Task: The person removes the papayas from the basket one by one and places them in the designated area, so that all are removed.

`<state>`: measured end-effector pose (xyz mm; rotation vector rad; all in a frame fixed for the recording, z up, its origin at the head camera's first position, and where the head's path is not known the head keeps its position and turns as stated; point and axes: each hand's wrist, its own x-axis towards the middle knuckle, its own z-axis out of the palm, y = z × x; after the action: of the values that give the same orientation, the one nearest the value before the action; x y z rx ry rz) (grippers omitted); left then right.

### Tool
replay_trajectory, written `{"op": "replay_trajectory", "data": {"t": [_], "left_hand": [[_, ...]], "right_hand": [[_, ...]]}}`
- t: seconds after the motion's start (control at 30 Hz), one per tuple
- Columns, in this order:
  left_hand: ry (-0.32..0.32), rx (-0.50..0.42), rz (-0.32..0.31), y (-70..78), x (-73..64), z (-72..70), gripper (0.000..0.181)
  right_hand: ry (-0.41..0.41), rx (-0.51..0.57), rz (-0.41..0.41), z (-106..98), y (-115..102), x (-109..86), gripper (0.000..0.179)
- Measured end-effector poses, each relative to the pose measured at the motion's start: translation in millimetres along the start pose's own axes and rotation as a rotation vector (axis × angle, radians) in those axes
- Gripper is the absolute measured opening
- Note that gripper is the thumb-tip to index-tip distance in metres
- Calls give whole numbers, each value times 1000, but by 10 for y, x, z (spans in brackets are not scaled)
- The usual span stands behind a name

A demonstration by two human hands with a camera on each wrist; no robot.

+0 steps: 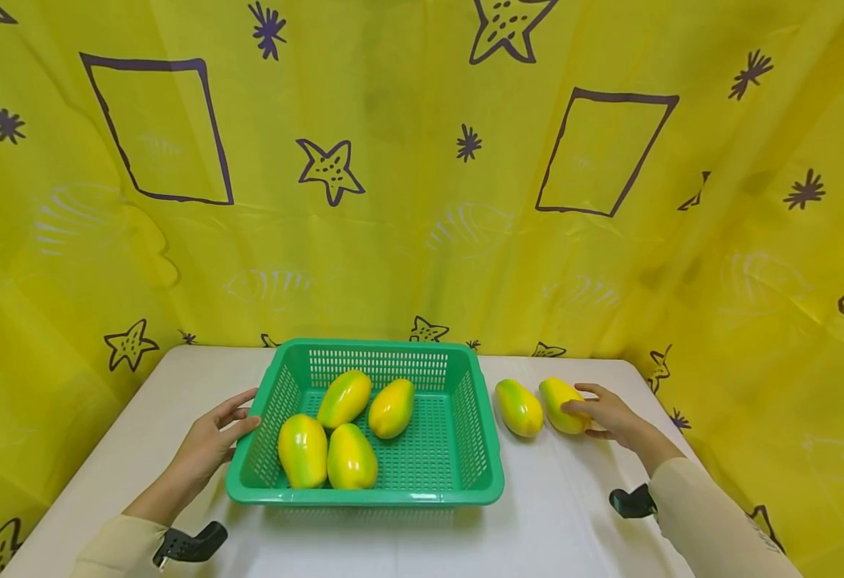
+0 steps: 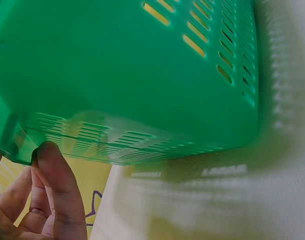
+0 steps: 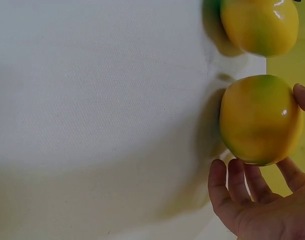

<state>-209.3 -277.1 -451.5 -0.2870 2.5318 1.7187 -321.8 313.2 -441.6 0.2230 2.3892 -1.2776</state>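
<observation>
A green plastic basket (image 1: 365,495) with slotted walls stands on the table, holding several yellow-green mangoes (image 1: 303,451) towards its left side. My left hand (image 1: 208,437) holds the basket's left rim; close up in the left wrist view, the thumb (image 2: 60,192) lies against the rim's edge. To the right of the basket, two more mangoes lie side by side. My right hand (image 1: 613,415) grips the outer mango (image 3: 261,120), thumb on one side and fingers on the other. The inner mango (image 1: 519,408) lies untouched between it and the basket.
A white-covered table (image 1: 552,514) carries everything. Behind it and along both sides hangs a yellow curtain (image 1: 407,265) printed with stars, fish and frames. Each wrist wears a black camera mount, such as the left mount (image 1: 190,546).
</observation>
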Motion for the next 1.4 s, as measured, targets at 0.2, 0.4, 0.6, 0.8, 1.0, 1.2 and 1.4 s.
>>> {"op": "replay_trajectory", "data": {"t": [0.2, 0.4, 0.6, 0.8, 1.0, 1.2, 1.4], "left_hand": [[0, 18, 6, 9, -3, -2, 66], [0, 22, 4, 9, -10, -3, 65], [-1, 24, 1, 2, -7, -6, 66], [-3, 28, 2, -3, 0, -9, 67], [-9, 8, 3, 0, 1, -5, 67], [-12, -13, 2, -2, -4, -6, 67], [-9, -13, -1, -8, -4, -2, 66]], "right_hand": [[-2, 3, -9, 6, -12, -22, 85], [-6, 7, -8, 16, -5, -19, 85], [-1, 0, -16, 22, -30, -24, 85], [31, -19, -23, -29, -99, -66, 85], [173, 18, -23, -72, -298, -169, 80], [246, 75, -133, 101, -667, -328, 75], [191, 68, -245, 488, -1086, -502, 68]]}}
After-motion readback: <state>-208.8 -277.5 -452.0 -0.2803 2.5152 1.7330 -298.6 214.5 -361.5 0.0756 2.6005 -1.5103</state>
